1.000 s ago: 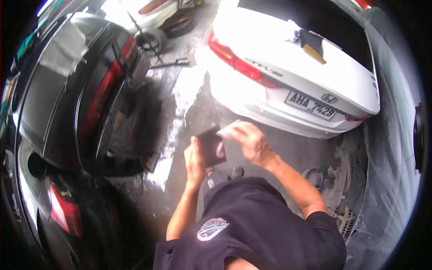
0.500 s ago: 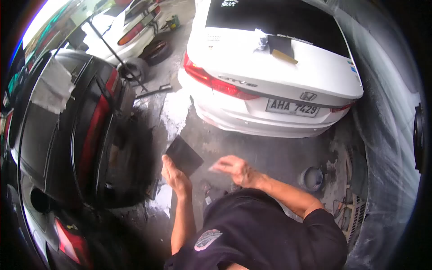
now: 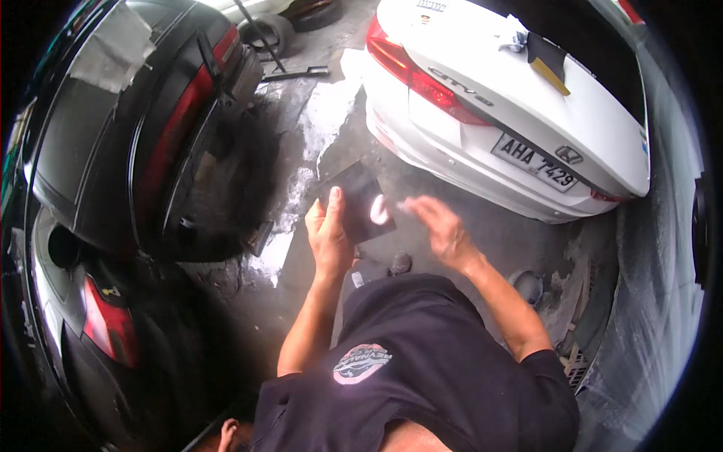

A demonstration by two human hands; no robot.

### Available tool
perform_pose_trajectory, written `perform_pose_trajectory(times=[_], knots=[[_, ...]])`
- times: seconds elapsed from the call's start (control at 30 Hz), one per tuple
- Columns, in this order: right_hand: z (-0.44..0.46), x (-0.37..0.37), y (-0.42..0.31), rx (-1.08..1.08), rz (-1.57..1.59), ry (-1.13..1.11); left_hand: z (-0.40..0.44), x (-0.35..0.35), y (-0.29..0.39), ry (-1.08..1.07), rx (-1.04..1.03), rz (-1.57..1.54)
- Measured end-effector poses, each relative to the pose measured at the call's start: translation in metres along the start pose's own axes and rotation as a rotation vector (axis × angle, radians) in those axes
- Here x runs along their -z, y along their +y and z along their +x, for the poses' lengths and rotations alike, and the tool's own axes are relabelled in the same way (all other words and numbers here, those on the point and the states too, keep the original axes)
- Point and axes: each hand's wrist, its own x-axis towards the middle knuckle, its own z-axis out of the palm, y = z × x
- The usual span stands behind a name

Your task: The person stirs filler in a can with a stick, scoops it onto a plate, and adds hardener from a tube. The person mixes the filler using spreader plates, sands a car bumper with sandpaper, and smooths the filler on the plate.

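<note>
My left hand [image 3: 329,239] grips a flat, dark, square board [image 3: 352,192] by its near left edge, thumb on top. On the board's right side lies a glossy pinkish-white blob of paste [image 3: 379,211]. Just right of the board is my right hand [image 3: 446,232], apart from it and smeared by motion. Its fingers are drawn together, with something whitish at the tips that is too blurred to name.
A white car [image 3: 444,139] stands ahead on the right, with crumpled material [image 3: 514,34] and a dark sheet [image 3: 545,57] on its trunk. Dark car bodywork [image 3: 113,151] fills the left. A round can [image 3: 526,286] sits on the floor; plastic sheeting [image 3: 648,301] hangs at right.
The view has shifted left and downward. The board has turned so its upper face shows, and the pinkish-white blob is now visible on it. My right hand stays beside it, still moving.
</note>
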Motion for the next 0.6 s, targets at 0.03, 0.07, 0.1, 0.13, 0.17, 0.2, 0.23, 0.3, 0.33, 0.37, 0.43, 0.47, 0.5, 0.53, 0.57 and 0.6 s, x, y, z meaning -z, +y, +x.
perform_pose_trajectory(times=[0.03, 0.07, 0.1, 0.13, 0.17, 0.2, 0.23, 0.3, 0.33, 0.37, 0.43, 0.47, 0.5, 0.53, 0.57, 0.6], knots=[[0.017, 0.013, -0.015, 0.022, -0.027, 0.144, 0.003, 0.011, -0.009, 0.006, 0.000, 0.148], [0.035, 0.026, -0.030, 0.043, -0.057, 0.297, 0.001, 0.012, -0.011, 0.008, 0.001, 0.148], [0.051, 0.036, -0.041, 0.152, -0.084, 0.246, -0.004, 0.013, -0.013, -0.030, -0.002, 0.337], [0.053, 0.028, -0.047, 0.146, -0.084, 0.246, -0.007, 0.013, -0.016, -0.070, -0.005, 0.524], [0.052, 0.019, -0.055, 0.204, -0.139, 0.211, -0.007, 0.011, -0.020, -0.070, 0.002, 0.523], [0.050, 0.011, -0.060, 0.266, -0.194, 0.173, -0.003, 0.009, -0.025, 0.020, -0.071, 0.503], [0.044, -0.001, -0.059, 0.250, -0.153, 0.154, 0.000, 0.007, -0.029, 0.115, -0.146, 0.481], [0.031, -0.013, -0.057, 0.237, -0.141, 0.116, 0.000, 0.009, -0.025, 0.237, -0.232, 0.561], [0.026, -0.018, -0.054, 0.213, -0.131, 0.090, 0.001, 0.014, -0.020, 0.249, -0.228, 0.560], [0.022, -0.020, -0.048, 0.186, -0.117, 0.057, 0.003, 0.018, -0.017, 0.254, -0.240, 0.543], [0.015, -0.021, -0.028, 0.176, -0.113, 0.017, 0.016, 0.015, -0.014, 0.302, -0.294, 0.339], [0.013, -0.020, -0.024, 0.162, -0.111, -0.013, 0.022, 0.016, -0.009, 0.321, -0.412, 0.388], [0.012, -0.017, -0.025, 0.133, -0.081, 0.008, 0.020, 0.018, -0.001, 0.322, -0.353, 0.357], [0.020, -0.010, -0.029, 0.148, -0.079, 0.000, 0.020, 0.019, 0.007, 0.323, -0.299, 0.326], [0.028, -0.001, -0.037, 0.147, 0.061, 0.083, 0.021, 0.024, 0.004, 0.297, -0.241, 0.268], [0.035, 0.009, -0.045, 0.143, 0.201, 0.165, 0.026, 0.031, -0.007, 0.268, -0.183, 0.211]])
